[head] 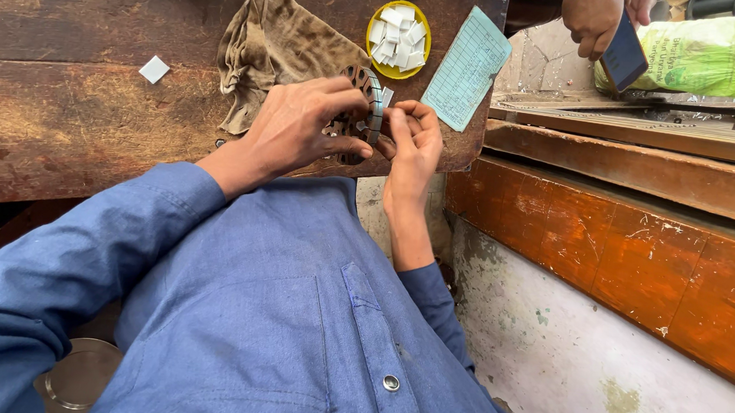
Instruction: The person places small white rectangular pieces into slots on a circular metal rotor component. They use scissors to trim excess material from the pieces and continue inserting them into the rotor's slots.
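Here, a shallow round yellow plastic dish (398, 38) is sitting on the dark worn wooden tabletop (61, 104), and it is holding a loose heap of small white paper slips (399, 36), too many and too overlapped to count. One more white paper square (154, 69) is lying alone on the wood, well apart from the dish to the left. A crumpled brown cloth rag (266, 46) is lying between that square and the dish, its lower edge running under the hands. One pale green printed card (467, 68), rectangular and tilted, is resting just beside the dish at the table's right edge. The person's left hand (295, 126) is gripping a round slotted grey metal ring (360, 114), held on edge above the table's near edge, with the fingers curled over its top and the thumb pressing against its face. The right hand (413, 145) is touching the ring's rim from the right, its thumb and forefinger pinched together there; what they are pinching is too small to tell. At the top right, another person's hand (594, 15) is holding one dark flat phone (625, 52), and beside it one bright green plastic sack (712, 52) with dark print is lying on its side.
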